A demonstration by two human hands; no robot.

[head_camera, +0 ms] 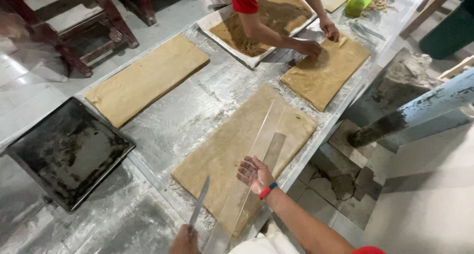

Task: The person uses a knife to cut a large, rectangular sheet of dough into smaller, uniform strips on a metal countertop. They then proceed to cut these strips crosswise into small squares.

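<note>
On the floured table, a black tray lies left of the near dough sheet, and another dough slab lies beyond the tray. A clear ruler runs lengthwise over the near sheet. The left hand, closed, grips a knife at the sheet's near edge. The right hand, fingers spread open, presses on the ruler. Beyond the sheet, another person's hands press a third slab.

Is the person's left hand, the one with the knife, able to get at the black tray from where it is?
Probably yes. The left hand grips a knife at the table's near edge, and only bare floured tabletop lies between it and the black tray.
</note>
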